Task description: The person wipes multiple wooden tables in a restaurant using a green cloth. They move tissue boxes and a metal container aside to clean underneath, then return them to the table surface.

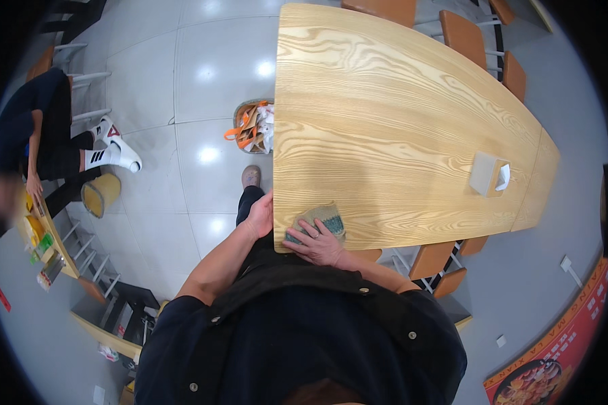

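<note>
Before me stretches a wood-grain table. My right hand rests on a folded beige and green cloth near the table's front left corner, its fingers spread across the fabric and pressing it to the top. A ring shows on one finger. At the table's left edge is my left hand. Its fingertips are hidden by the table edge, so whether they grip anything cannot be made out. Toward the far right end of the table stands a tissue box with a white tissue sticking out.
A bin stuffed with bags and paper stands by the table's left edge. Brown chairs line both long sides. At left a seated person reaches to another table; a yellow bin lies near their feet.
</note>
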{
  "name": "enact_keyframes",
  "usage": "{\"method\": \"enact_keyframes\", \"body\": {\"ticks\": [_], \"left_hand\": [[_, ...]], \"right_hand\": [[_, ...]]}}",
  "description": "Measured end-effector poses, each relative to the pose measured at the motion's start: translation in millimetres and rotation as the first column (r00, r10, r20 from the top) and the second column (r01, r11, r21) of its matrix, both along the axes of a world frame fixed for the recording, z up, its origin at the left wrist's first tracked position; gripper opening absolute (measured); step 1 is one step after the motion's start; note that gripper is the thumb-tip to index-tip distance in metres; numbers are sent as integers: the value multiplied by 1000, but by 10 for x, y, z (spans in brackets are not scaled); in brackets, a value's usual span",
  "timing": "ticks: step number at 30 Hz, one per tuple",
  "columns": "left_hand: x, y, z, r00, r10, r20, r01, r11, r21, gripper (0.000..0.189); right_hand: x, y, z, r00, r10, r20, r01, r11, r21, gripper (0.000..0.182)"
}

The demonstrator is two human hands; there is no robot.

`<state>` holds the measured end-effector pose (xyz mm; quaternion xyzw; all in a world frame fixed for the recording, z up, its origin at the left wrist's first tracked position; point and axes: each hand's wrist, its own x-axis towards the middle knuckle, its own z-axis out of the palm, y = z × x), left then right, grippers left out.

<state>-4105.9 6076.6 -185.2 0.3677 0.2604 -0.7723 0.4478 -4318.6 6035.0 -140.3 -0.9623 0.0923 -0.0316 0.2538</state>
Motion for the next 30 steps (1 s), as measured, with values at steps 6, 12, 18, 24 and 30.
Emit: {"method": "enact_keyframes", "body": {"ticks": [6,12,18,24,30], "left_hand": [[-59,-46,56,999,5,49,-4,1000,-20,53],[-182,-109,53,945,-107,310,58,985,163,53],[-175,-60,-11,899,-104,426,60,992,115,52],[-207,-440,16,836,1,548,-102,983,155,49],[-252,-586,63,802,-19,597,-94,983,158,48]], "right_hand": [[698,-1922,-52,980,-168,-107,118,924,-365,42],[1462,-4104,-65,498,-867,-7,786,455,-418,45],[2313,-3143,-22,940,-283,-192,197,906,-375,48],[658,-4663,-72,489,-866,-101,769,483,-418,49],[714,-4575,-504,387,-921,32,829,332,-451,57]]}}
